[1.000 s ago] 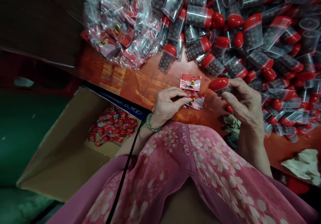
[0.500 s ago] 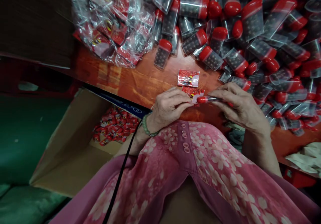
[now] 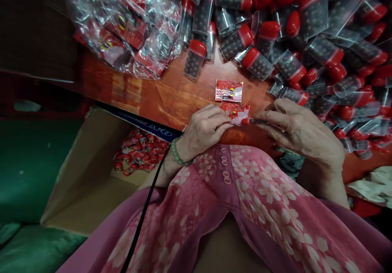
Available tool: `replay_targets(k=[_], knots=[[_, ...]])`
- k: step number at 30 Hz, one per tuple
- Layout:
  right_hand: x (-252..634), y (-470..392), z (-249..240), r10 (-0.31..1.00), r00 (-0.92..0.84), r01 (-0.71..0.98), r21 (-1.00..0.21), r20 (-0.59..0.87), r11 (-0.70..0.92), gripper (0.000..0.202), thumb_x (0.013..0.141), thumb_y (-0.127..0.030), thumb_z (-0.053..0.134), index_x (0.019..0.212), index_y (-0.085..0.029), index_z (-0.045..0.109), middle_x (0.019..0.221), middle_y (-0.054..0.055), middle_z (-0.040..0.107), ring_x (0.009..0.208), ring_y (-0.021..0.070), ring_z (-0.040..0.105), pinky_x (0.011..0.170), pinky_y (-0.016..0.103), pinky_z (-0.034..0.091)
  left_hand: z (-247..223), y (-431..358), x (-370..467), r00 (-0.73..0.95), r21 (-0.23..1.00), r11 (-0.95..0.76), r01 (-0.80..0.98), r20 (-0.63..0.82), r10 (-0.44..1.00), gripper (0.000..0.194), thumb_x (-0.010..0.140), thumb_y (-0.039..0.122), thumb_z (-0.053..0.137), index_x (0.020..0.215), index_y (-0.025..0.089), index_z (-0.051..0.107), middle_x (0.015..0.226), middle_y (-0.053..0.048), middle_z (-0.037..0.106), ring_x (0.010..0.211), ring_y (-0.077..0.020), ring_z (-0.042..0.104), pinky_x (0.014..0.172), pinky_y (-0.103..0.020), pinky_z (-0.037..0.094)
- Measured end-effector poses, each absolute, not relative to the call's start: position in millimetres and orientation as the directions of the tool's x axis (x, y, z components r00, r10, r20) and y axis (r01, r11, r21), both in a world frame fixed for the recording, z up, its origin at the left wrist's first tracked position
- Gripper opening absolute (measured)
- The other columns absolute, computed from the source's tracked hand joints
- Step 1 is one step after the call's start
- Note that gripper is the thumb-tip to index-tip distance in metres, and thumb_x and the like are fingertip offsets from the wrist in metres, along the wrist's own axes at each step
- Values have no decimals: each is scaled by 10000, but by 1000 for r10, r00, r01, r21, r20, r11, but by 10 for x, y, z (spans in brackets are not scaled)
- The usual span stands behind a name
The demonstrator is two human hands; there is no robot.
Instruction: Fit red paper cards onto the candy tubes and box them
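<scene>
Smooth, glossy plastic containers [image 3: 289,66]

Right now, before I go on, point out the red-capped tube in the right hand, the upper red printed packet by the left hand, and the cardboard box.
Red-capped tube [image 3: 255,121]: head view, middle of its dark body.
Upper red printed packet [image 3: 229,91]: head view, middle of its face.
Cardboard box [image 3: 72,191]: head view, its bare inner wall.

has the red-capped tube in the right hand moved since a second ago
Yes. Judged against the upper red packet, the red-capped tube in the right hand has moved left and lower in the view.
</scene>
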State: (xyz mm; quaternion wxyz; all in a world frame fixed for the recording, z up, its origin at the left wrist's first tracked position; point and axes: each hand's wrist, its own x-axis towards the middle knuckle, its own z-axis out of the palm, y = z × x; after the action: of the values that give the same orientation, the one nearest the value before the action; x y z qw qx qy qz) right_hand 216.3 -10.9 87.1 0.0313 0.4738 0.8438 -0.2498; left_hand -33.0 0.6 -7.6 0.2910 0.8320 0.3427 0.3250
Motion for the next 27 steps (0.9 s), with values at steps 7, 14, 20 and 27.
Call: replay_targets(k=[7,14,20,27], knots=[[2100,-51,919,779,-569,804,-377,-263,460,389,1054,-352,396,1118,-186,741,848,88,583,798,220,555,687,336,428,-105,20,-335,567,731,-585,351,331,754,164,953,269,669,864,143,725,809,-41,705,772,-149,632,717,-279,511],[2077,24,916,762,-593,776,-435,-260,456,363,1052,-349,418,1098,-192,742,860,89,610,803,210,579,679,327,431,-101,43,-330,543,753,-580,311,359,759,151,937,273,697,867,142,719,806,-34,710,753,-137,639,688,-258,504],[2027,58,920,736,-606,760,-495,-302,422,309,1035,-313,465,1107,-200,743,859,77,629,781,191,590,668,306,415,-98,35,-332,565,750,-583,311,347,748,147,939,254,691,851,138,709,779,-32,688,731,-137,612,696,-264,493],[2028,118,877,703,-611,759,-523,-363,388,319,1026,-309,457,1108,-166,731,928,106,652,814,223,633,718,348,474,-122,23,-303,591,746,-590,308,337,733,206,945,272,683,795,131,696,749,-37,678,720,-139,606,679,-259,489]])
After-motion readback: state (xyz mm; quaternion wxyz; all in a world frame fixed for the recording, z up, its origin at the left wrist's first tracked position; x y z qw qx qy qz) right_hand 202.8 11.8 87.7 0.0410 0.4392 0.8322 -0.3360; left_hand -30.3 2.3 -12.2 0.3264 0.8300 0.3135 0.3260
